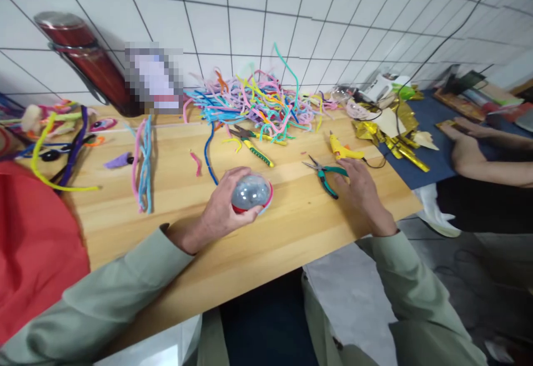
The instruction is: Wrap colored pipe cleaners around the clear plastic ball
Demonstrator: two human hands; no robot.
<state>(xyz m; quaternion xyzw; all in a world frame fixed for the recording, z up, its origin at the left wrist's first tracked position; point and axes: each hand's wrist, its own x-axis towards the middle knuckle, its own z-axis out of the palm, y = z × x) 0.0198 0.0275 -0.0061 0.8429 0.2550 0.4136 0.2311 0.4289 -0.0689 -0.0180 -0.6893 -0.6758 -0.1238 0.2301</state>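
- Currently, your left hand wraps around a clear, shiny plastic dome with a red rim, thumb and fingers clamped on its sides, above the front-middle of the pale wooden table.
- Your right hand is at the slim, green-handled metal pliers, thumb and fingers apart; you cannot tell whether they touch the handle. A yellow plastic glue gun lies just beyond.
- The step in hand seems to be steadying the dome while reaching for a tool; the next move likely calls for a sure grip on one handle, clear of the glue gun's nozzle.
- You find no readable brand or label: the tall red metal flask shows no lettering, and the panel beside it is pixelated.
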